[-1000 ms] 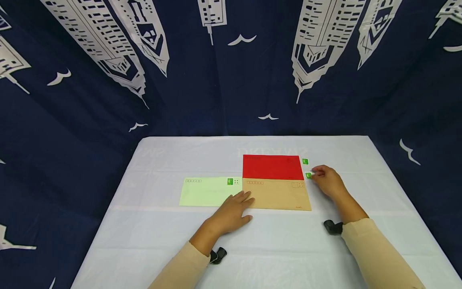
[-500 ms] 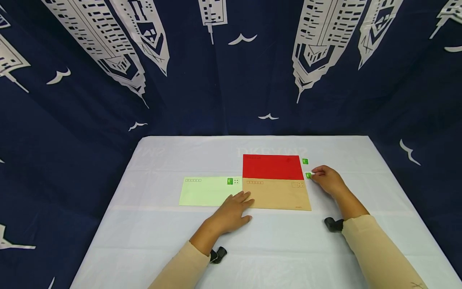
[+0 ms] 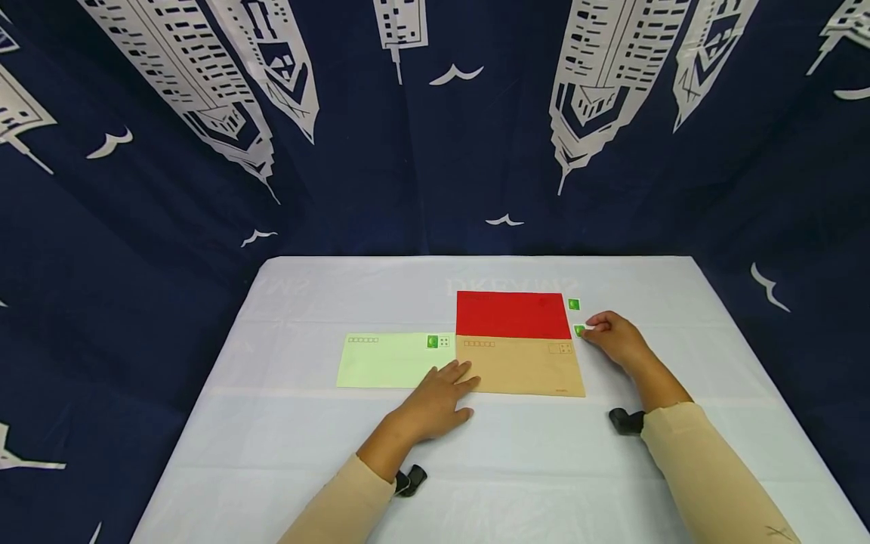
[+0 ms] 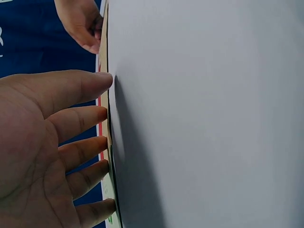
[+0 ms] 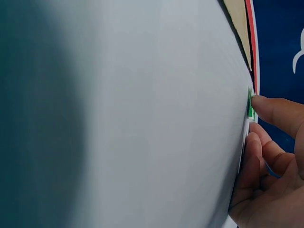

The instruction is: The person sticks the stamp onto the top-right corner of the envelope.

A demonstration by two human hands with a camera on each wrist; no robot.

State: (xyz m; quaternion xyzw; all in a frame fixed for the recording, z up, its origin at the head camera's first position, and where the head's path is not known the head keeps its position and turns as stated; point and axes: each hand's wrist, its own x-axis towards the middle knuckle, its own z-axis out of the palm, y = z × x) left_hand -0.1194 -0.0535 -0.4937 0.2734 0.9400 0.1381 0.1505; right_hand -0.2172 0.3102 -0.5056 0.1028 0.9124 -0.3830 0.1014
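Observation:
My left hand rests with spread fingers over the seam between a light green envelope and a tan envelope. In the left wrist view its fingertips touch the paper's near edge. My right hand is just right of the envelopes, thumb and fingertips at a small green stamp. The right wrist view has the thumb against that stamp, with the other fingers curled beneath; the pinch is partly hidden. A second green stamp lies farther back, untouched.
A red envelope lies behind the tan one, edges meeting. The light green envelope bears a green stamp at its upper right. Everything lies on a white-covered table, with a dark blue printed cloth hanging behind.

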